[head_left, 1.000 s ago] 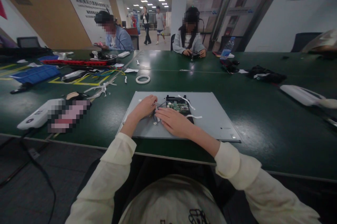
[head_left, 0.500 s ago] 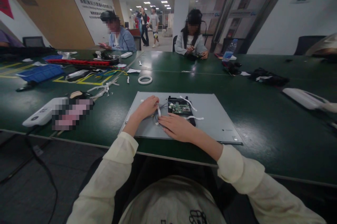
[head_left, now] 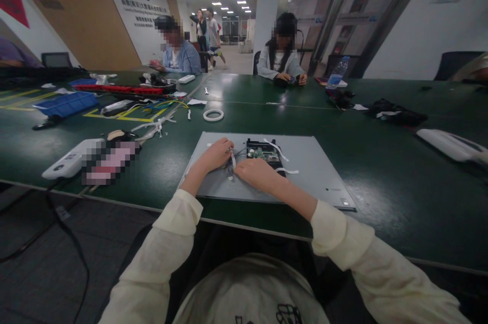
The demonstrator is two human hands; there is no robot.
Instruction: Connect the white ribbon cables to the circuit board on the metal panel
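Observation:
A flat grey panel [head_left: 308, 174] lies on the green table in front of me. A black housing with a green circuit board [head_left: 263, 153] sits on it, and thin cables [head_left: 241, 152] run from its left side. A white tape strip [head_left: 234, 158] crosses the cables between my hands. My left hand [head_left: 217, 154] is closed, its fingertips at the strip's upper end. From the right, my right hand [head_left: 257, 173] rests low on the panel with curled fingers at the cables beside the strip. What its fingertips hold is hidden. Two loose tape strips [head_left: 286, 170] hang at the board's right side.
Beyond the panel lies a white tape roll [head_left: 213, 115]. Tape scraps [head_left: 158, 126], a blue tray [head_left: 66, 104], a white power bank-like device [head_left: 70, 159] and a pinkish blurred object [head_left: 110, 161] are at the left. Two people sit across the table; a water bottle [head_left: 338, 72] stands at the back right.
My right hand has gone from flat, outstretched fingers to curled ones near the tape strip. My left hand stays at the strip's upper end. The whole view has shifted slightly.

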